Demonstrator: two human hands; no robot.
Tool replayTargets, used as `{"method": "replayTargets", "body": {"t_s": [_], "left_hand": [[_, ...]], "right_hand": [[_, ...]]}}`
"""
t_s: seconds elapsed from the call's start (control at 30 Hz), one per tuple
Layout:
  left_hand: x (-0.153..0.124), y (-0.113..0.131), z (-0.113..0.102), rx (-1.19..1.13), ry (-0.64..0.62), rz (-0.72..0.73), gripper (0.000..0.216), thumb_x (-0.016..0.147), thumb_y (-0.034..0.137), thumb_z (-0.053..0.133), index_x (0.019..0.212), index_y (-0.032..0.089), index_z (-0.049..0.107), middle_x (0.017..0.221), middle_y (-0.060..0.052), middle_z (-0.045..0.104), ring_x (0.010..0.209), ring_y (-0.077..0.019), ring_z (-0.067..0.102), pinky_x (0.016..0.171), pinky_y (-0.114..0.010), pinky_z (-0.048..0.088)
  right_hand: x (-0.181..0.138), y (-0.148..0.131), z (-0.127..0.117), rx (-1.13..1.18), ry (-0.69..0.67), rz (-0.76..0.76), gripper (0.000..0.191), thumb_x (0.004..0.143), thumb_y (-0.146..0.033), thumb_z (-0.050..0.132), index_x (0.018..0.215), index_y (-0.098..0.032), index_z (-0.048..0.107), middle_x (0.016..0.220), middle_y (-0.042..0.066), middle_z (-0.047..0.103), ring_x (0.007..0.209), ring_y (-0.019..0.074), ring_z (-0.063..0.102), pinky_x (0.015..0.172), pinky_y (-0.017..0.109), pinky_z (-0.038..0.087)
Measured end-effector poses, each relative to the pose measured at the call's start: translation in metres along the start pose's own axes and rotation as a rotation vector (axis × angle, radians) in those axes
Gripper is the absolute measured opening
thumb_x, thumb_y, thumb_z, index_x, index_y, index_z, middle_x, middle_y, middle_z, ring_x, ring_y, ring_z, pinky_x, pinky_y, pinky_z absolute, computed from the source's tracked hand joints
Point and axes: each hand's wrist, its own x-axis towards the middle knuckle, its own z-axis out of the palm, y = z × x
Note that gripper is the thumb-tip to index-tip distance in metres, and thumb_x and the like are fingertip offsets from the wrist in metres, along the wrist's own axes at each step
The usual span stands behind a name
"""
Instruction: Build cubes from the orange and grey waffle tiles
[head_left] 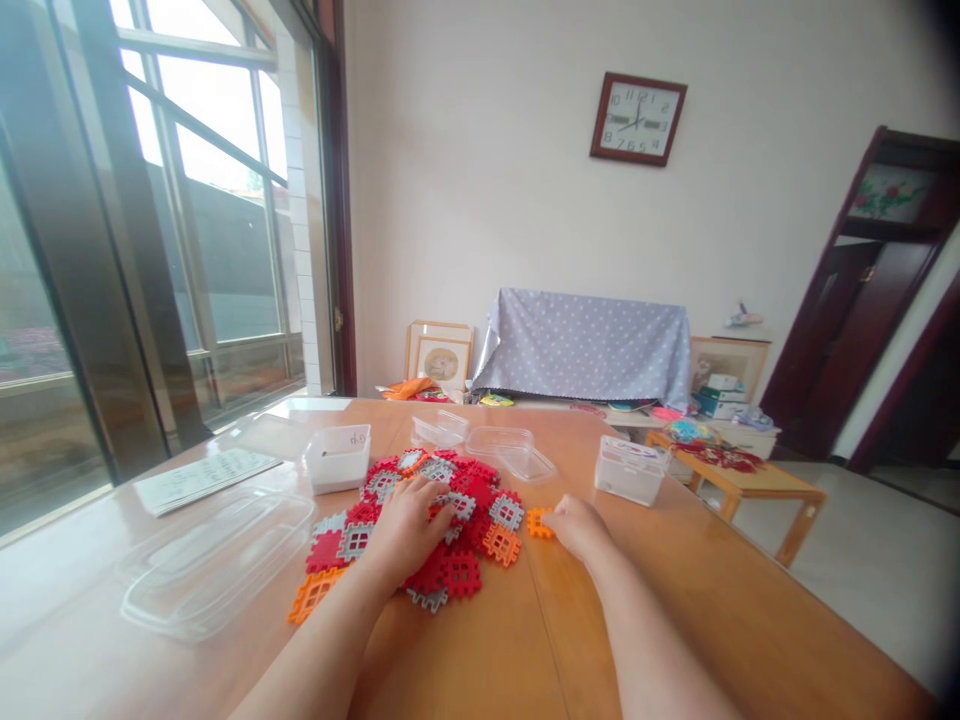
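Observation:
A heaped pile of red, grey and orange interlocking plastic building tiles, with notched edges and window-like openings, lies on the table. My left hand [411, 520] rests over the pile, thumb and fingers apart, its fingertips by a grey tile [460, 506]. Whether it touches that tile I cannot tell. To the right of the pile, my right hand [579, 527] is closed on the edge of a small orange tile [538, 523]. Another orange tile [502, 544] lies at the pile's right side, and a red tile [460, 574] lies at the near edge.
White tubs stand left [339, 460] and right [630, 470] on the wooden table [495, 660]. Clear plastic containers lie behind the pile, and a large clear lid [217, 570] at left. Written sheets [206, 480] lie near the window. A small wooden table [742, 480] stands at right.

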Motion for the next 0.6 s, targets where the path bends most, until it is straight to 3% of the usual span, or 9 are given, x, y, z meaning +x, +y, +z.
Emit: {"method": "replayTargets", "body": {"t_s": [0.27,0.6], "left_hand": [[0.002,-0.011,0.003,-0.032,0.035,-0.029,0.026,0.093,0.032,0.052,0.111,0.026,0.069,0.115,-0.007,0.069,0.11,-0.0261,0.062,0.096,-0.039,0.046],[0.005,-0.038,0.0,-0.073,0.114,-0.261,0.032,0.089,0.024,0.048,0.114,0.023,0.068,0.118,-0.007,0.072,0.111,-0.0244,0.064,0.096,-0.036,0.047]], "right_hand": [[0.001,0.005,-0.004,-0.074,-0.04,-0.026,0.013,0.076,-0.035,0.066,0.079,-0.023,0.063,0.077,0.002,0.07,0.07,0.0168,0.062,0.059,0.025,0.035],[0.002,0.009,-0.005,-0.035,-0.04,-0.072,0.015,0.076,-0.039,0.07,0.082,-0.026,0.068,0.086,0.002,0.073,0.074,0.0184,0.063,0.063,0.026,0.038]]}}
